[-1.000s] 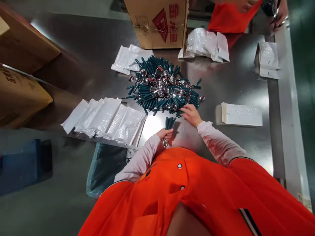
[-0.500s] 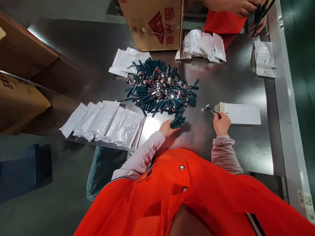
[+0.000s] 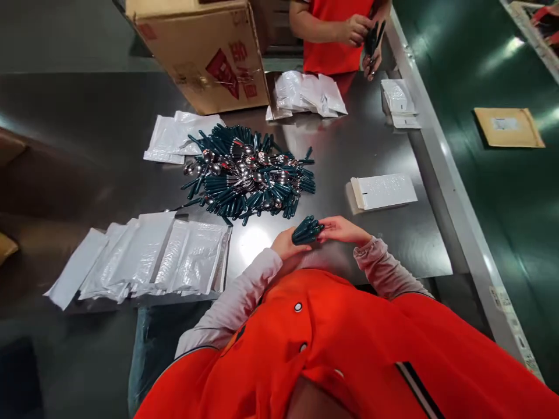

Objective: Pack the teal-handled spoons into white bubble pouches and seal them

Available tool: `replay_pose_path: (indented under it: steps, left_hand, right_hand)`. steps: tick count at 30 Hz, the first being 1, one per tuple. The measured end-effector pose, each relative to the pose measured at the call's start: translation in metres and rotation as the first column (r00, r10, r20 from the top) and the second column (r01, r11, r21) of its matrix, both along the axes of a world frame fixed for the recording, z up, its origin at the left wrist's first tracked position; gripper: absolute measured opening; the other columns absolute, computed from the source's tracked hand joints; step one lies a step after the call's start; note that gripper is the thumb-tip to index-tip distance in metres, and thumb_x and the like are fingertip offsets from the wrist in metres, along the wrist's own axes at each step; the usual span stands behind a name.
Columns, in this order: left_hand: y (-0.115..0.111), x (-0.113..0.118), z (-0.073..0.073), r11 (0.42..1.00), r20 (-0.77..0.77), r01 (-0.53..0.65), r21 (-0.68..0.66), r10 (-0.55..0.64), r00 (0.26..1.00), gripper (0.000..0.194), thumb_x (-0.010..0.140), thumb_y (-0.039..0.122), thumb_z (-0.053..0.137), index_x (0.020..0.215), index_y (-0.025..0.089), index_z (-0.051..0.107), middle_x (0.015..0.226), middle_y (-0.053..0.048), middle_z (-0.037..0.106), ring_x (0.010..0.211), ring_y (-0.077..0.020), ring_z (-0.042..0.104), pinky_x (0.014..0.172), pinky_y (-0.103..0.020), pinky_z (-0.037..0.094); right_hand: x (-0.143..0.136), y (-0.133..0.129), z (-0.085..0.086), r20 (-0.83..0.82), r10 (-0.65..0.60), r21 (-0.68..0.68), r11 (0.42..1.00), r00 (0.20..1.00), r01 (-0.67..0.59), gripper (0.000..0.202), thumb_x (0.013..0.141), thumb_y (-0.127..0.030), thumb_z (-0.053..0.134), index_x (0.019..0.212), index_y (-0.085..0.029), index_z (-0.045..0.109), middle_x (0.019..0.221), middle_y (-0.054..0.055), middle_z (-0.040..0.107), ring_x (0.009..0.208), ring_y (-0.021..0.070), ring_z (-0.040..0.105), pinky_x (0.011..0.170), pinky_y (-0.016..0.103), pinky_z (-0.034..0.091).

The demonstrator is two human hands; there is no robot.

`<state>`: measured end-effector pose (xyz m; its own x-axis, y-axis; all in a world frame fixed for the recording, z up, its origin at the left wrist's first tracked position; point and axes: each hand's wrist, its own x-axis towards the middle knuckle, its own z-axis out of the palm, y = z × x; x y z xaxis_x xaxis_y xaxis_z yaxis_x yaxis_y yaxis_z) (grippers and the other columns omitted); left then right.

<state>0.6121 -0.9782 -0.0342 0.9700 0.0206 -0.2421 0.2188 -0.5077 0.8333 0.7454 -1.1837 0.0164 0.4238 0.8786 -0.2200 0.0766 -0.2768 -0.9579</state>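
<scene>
My left hand (image 3: 286, 243) is closed around a bundle of dark green-handled cutlery (image 3: 306, 230), its handle ends pointing up, close to the front edge of the steel table. From the right, my right hand (image 3: 343, 229) meets the same bundle, with its fingers pinched against the handles. The lower ends of the bundle are hidden by the hands. Just beyond lies a large heap of spoons and forks (image 3: 257, 177) with matching dark green handles and shiny metal heads.
White padded mailers (image 3: 151, 256) overlap at the front left, and more mailers (image 3: 186, 134) lie behind the heap. A white stack (image 3: 388, 191) sits to the right. At the back stands a cardboard box (image 3: 205, 64). Across the table, a co-worker's hands (image 3: 360, 32) hold dark-handled cutlery.
My right hand has moved left from beside the white stack, bringing a spoon to the bundle in my left hand. The camera view has shifted, showing more of the green belt on the right.
</scene>
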Motion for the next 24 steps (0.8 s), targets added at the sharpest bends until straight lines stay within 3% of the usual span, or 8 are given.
replay_pose_path:
  steps: [4, 9, 12, 14, 15, 17, 21, 24]
  left_hand:
    - [-0.003, -0.013, -0.003, 0.999, -0.076, -0.03, -0.018, 0.029, 0.997, 0.046, 0.068, 0.043, 0.081, 0.103, 0.017, 0.064, 0.094, -0.007, 0.074, 0.09, -0.0255, 0.07, 0.08, -0.033, 0.054]
    - [-0.012, -0.019, -0.01, 0.989, -0.103, -0.057, -0.136, 0.043, 0.994, 0.039, 0.074, 0.037, 0.074, 0.107, 0.018, 0.063, 0.093, -0.006, 0.074, 0.09, -0.0234, 0.07, 0.08, -0.032, 0.055]
    - [-0.012, -0.021, -0.01, 0.983, -0.132, -0.103, -0.154, 0.083, 0.988, 0.032, 0.076, 0.033, 0.07, 0.104, 0.018, 0.066, 0.098, -0.008, 0.074, 0.094, -0.0235, 0.07, 0.084, -0.033, 0.055]
    - [-0.009, -0.023, -0.009, 0.98, -0.133, -0.109, -0.168, 0.087, 0.987, 0.033, 0.077, 0.033, 0.068, 0.107, 0.02, 0.066, 0.103, -0.008, 0.074, 0.097, -0.0236, 0.07, 0.087, -0.035, 0.055]
    - [-0.007, -0.024, -0.009, 0.981, -0.133, -0.111, -0.161, 0.09, 0.987, 0.032, 0.077, 0.033, 0.068, 0.107, 0.021, 0.065, 0.103, -0.007, 0.074, 0.098, -0.0239, 0.07, 0.088, -0.036, 0.055]
    - [-0.004, -0.026, -0.01, 0.985, -0.136, -0.126, -0.113, 0.111, 0.985, 0.028, 0.077, 0.035, 0.067, 0.101, 0.021, 0.065, 0.101, -0.008, 0.074, 0.098, -0.025, 0.069, 0.09, -0.038, 0.054]
    - [-0.003, -0.028, -0.014, 0.982, -0.141, -0.17, -0.081, 0.157, 0.978, 0.029, 0.073, 0.039, 0.071, 0.093, 0.02, 0.064, 0.096, -0.009, 0.074, 0.096, -0.0259, 0.069, 0.09, -0.039, 0.053]
    - [-0.002, -0.03, -0.013, 0.977, -0.169, -0.202, -0.074, 0.187, 0.968, 0.038, 0.066, 0.042, 0.08, 0.092, 0.021, 0.063, 0.094, -0.007, 0.074, 0.093, -0.0258, 0.069, 0.088, -0.039, 0.054]
  right_hand:
    - [0.027, -0.007, 0.001, 0.015, 0.094, -0.067, 0.993, 0.995, -0.092, 0.049, 0.071, -0.05, 0.075, 0.102, -0.012, 0.075, 0.081, 0.004, 0.074, 0.075, 0.0152, 0.066, 0.075, 0.027, 0.053]
    - [0.031, 0.002, -0.007, 0.205, -0.003, -0.151, 0.988, 0.979, 0.034, 0.036, 0.07, -0.045, 0.08, 0.087, -0.014, 0.076, 0.071, 0.0, 0.072, 0.072, 0.0156, 0.065, 0.069, 0.022, 0.051]
    - [0.053, -0.003, -0.013, 0.297, -0.136, -0.187, 0.962, 0.945, 0.198, 0.029, 0.081, -0.042, 0.071, 0.092, -0.015, 0.075, 0.077, 0.004, 0.073, 0.077, 0.0178, 0.067, 0.071, 0.024, 0.052]
    - [0.082, -0.017, -0.017, 0.522, -0.302, -0.283, 0.821, 0.797, 0.496, 0.029, 0.09, -0.037, 0.057, 0.097, -0.015, 0.074, 0.087, 0.009, 0.074, 0.087, 0.0204, 0.067, 0.079, 0.029, 0.051]
    - [0.097, -0.025, -0.02, 0.664, -0.332, -0.32, 0.685, 0.67, 0.655, 0.03, 0.092, -0.032, 0.051, 0.101, -0.014, 0.073, 0.095, 0.012, 0.074, 0.095, 0.0223, 0.066, 0.086, 0.031, 0.05]
    - [0.122, -0.041, -0.03, 0.793, -0.298, -0.352, 0.487, 0.531, 0.799, 0.034, 0.089, -0.02, 0.048, 0.112, -0.007, 0.069, 0.111, 0.02, 0.069, 0.111, 0.0278, 0.06, 0.097, 0.038, 0.044]
    - [0.144, -0.06, -0.054, 0.805, -0.172, -0.459, 0.424, 0.567, 0.781, 0.04, 0.078, -0.012, 0.058, 0.115, 0.002, 0.064, 0.119, 0.028, 0.063, 0.114, 0.0325, 0.055, 0.1, 0.041, 0.039]
    - [0.146, -0.068, -0.06, 0.811, -0.106, -0.488, 0.418, 0.575, 0.766, 0.038, 0.084, -0.009, 0.05, 0.118, 0.002, 0.063, 0.12, 0.029, 0.062, 0.115, 0.0326, 0.055, 0.098, 0.04, 0.04]
